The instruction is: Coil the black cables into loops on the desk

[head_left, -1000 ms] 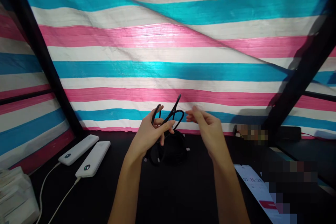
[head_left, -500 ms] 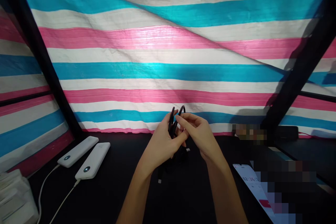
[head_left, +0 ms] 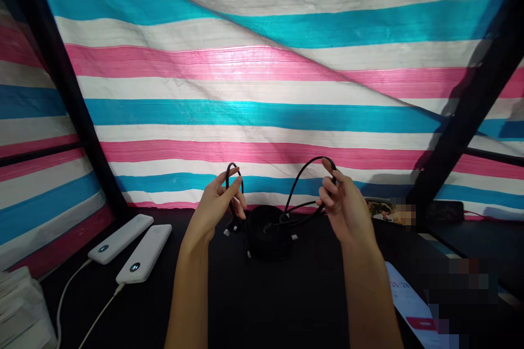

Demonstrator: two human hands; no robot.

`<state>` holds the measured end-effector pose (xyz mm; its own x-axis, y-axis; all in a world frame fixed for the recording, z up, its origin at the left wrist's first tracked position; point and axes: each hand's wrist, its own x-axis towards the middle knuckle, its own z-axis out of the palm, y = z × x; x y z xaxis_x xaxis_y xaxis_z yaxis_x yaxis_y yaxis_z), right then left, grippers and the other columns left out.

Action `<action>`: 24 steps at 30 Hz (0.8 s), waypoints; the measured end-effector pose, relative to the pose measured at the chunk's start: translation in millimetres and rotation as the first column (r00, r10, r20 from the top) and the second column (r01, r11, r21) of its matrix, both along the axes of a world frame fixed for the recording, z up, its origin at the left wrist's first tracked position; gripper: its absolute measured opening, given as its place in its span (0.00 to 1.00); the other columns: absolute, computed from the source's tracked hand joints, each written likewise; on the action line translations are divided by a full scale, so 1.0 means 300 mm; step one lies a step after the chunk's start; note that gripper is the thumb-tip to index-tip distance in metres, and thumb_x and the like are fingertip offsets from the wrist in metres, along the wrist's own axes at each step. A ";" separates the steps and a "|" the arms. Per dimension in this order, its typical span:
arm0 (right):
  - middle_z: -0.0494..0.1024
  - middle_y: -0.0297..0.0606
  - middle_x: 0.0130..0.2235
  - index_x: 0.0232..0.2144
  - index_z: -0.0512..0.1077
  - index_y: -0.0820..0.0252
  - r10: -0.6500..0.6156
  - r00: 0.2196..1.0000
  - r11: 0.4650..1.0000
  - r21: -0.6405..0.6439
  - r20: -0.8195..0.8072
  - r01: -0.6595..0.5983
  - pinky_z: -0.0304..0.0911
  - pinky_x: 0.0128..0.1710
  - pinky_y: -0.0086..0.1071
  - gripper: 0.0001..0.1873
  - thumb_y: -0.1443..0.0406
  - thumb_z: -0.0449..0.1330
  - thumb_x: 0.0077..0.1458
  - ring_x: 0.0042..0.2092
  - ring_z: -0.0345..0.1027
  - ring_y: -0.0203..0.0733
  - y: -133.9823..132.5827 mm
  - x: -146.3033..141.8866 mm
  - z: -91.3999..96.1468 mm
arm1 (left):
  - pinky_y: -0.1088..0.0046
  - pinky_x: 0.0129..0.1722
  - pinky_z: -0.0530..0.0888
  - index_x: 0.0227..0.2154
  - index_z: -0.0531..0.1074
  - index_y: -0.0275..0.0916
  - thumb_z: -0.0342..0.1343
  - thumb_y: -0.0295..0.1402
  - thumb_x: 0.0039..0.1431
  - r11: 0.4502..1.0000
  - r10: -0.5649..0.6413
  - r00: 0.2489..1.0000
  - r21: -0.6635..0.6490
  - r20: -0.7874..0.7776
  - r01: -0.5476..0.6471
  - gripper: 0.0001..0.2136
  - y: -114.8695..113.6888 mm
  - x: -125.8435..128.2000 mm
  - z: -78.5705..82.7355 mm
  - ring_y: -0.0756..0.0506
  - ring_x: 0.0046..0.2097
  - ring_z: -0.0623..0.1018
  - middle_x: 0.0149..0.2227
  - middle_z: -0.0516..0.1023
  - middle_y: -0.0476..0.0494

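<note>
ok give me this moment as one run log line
left hand holds black cable loop | right hand holds black cable arc | below: round black bundle

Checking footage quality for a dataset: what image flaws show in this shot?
Head view: glare brightens the striped tarpaulin mid-frame; pixelated blocks hide the lower right by the phone; a dark beam shades the tarpaulin; wide-angle distortion bends the edges; the left hand, right hand and black cable look sharp.

On the table (head_left: 262, 300), a coil of cable (head_left: 268, 234) sits mid-table, two power banks (head_left: 130, 248) lie left of it, a stack of papers (head_left: 20, 311) lies further left, a smartphone (head_left: 411, 305) lies near right, and a tarpaulin (head_left: 262, 114) hangs behind.
</note>
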<state>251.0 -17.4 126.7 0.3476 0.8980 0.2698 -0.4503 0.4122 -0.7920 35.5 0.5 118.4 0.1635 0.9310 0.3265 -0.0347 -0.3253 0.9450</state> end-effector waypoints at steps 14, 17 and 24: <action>0.49 0.22 0.17 0.35 0.75 0.57 0.148 0.988 0.983 0.118 -0.043 -0.142 0.42 0.09 0.14 0.13 0.70 0.50 0.56 0.14 0.27 0.24 -0.042 0.235 -0.020 | 0.81 0.10 0.50 0.46 0.71 0.36 0.53 0.45 0.56 0.796 0.500 0.776 0.149 0.384 -0.586 0.21 0.030 -0.110 -0.016 0.56 0.13 0.52 0.12 0.52 0.60; 0.51 0.21 0.17 0.38 0.74 0.58 0.218 0.967 0.975 0.081 -0.133 -0.209 0.43 0.09 0.12 0.14 0.71 0.50 0.57 0.13 0.27 0.22 -0.065 0.285 -0.038 | 0.79 0.11 0.48 0.45 0.72 0.35 0.52 0.43 0.57 0.726 0.540 0.700 0.162 0.468 -0.668 0.18 0.034 -0.158 -0.023 0.56 0.12 0.51 0.12 0.52 0.60; 0.54 0.22 0.16 0.37 0.76 0.61 0.068 0.997 0.997 -0.046 0.034 -0.067 0.44 0.05 0.17 0.10 0.64 0.58 0.54 0.11 0.34 0.23 -0.071 0.277 -0.036 | 0.77 0.12 0.50 0.42 0.71 0.37 0.47 0.39 0.62 0.552 0.591 0.469 0.095 0.656 -0.828 0.14 -0.001 -0.210 -0.012 0.56 0.13 0.51 0.11 0.53 0.61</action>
